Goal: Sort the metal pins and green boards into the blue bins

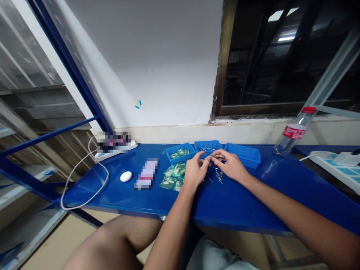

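Observation:
My left hand (197,167) and my right hand (228,164) meet over the blue table, fingertips pinched close together. Whatever small piece sits between them is too small to make out. Below the fingers lie several thin metal pin-like parts (218,175), loose on the tabletop. Beside my left hand are small green-printed plastic packets (172,178) with pale pieces inside. Just beyond the hands stand three blue bins: the left bin (180,153) holds more packets, the middle bin (208,145) has some thin metal parts, and the right bin (244,155) is behind my right hand.
A white round case (126,176) and a blurred-out phone-like object (147,174) lie to the left. A power strip (115,150) with a looping white cable (84,201) is at the back left. A plastic bottle (294,132) and another power strip (337,165) are at right.

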Demonstrator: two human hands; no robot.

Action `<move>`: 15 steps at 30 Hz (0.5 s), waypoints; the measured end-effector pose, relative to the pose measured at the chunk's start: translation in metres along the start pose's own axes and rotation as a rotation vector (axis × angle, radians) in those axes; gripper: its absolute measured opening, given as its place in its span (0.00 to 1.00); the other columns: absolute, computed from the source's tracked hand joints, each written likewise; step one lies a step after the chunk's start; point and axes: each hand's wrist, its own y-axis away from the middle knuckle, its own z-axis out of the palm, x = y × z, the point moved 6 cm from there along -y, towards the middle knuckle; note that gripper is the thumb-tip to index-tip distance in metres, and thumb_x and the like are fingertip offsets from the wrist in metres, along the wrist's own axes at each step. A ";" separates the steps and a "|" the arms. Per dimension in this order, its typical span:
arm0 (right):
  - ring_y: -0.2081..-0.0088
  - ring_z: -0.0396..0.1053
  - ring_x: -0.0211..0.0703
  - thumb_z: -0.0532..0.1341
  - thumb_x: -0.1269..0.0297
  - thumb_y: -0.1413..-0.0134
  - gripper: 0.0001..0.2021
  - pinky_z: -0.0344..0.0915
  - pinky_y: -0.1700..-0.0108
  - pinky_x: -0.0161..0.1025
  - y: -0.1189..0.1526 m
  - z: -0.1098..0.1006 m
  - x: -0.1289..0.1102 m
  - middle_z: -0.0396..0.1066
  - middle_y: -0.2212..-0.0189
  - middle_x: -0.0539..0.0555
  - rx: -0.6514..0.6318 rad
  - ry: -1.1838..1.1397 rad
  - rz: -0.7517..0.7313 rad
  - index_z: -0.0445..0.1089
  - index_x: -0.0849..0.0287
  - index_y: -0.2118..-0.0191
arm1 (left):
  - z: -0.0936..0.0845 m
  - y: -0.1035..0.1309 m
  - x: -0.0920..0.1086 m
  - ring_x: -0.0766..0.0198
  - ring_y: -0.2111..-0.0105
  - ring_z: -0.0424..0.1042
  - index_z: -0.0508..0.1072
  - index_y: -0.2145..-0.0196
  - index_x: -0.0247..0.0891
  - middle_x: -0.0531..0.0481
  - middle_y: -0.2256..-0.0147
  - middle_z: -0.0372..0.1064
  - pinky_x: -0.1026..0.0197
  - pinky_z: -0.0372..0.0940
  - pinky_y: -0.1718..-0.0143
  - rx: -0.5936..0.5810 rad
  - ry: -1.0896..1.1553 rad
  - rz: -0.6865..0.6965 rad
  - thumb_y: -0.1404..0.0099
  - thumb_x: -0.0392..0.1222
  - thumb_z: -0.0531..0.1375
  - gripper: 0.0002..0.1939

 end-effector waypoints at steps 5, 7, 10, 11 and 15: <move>0.60 0.76 0.48 0.63 0.62 0.35 0.06 0.73 0.59 0.44 -0.002 0.001 -0.009 0.79 0.58 0.55 -0.022 0.081 -0.131 0.78 0.53 0.59 | 0.003 -0.002 -0.002 0.55 0.57 0.83 0.72 0.38 0.40 0.46 0.57 0.84 0.57 0.76 0.53 -0.025 0.066 -0.003 0.28 0.43 0.63 0.22; 0.64 0.74 0.46 0.64 0.62 0.36 0.06 0.72 0.62 0.43 -0.002 0.002 -0.010 0.78 0.59 0.56 -0.039 0.073 -0.133 0.79 0.53 0.58 | 0.002 -0.003 -0.003 0.56 0.56 0.84 0.71 0.38 0.39 0.47 0.57 0.84 0.57 0.76 0.51 -0.004 0.068 -0.005 0.29 0.38 0.63 0.23; 0.64 0.74 0.45 0.64 0.60 0.36 0.08 0.72 0.62 0.42 -0.002 0.004 -0.010 0.77 0.58 0.56 -0.076 0.027 -0.093 0.79 0.53 0.56 | 0.000 -0.004 -0.007 0.57 0.58 0.84 0.70 0.37 0.40 0.48 0.58 0.84 0.56 0.76 0.51 0.021 0.058 -0.003 0.31 0.34 0.64 0.26; 0.62 0.74 0.46 0.63 0.60 0.36 0.08 0.72 0.62 0.42 -0.002 0.005 -0.010 0.77 0.58 0.56 -0.083 0.009 -0.076 0.79 0.53 0.56 | 0.000 -0.004 -0.008 0.57 0.59 0.84 0.69 0.36 0.41 0.48 0.58 0.84 0.56 0.76 0.52 0.022 0.050 0.001 0.31 0.34 0.64 0.26; 0.63 0.74 0.46 0.63 0.56 0.35 0.10 0.72 0.62 0.42 -0.002 0.006 -0.007 0.77 0.61 0.55 -0.111 -0.004 -0.028 0.78 0.54 0.60 | 0.003 -0.002 -0.008 0.58 0.64 0.83 0.69 0.36 0.46 0.51 0.59 0.84 0.58 0.75 0.55 -0.007 -0.058 0.048 0.33 0.33 0.64 0.29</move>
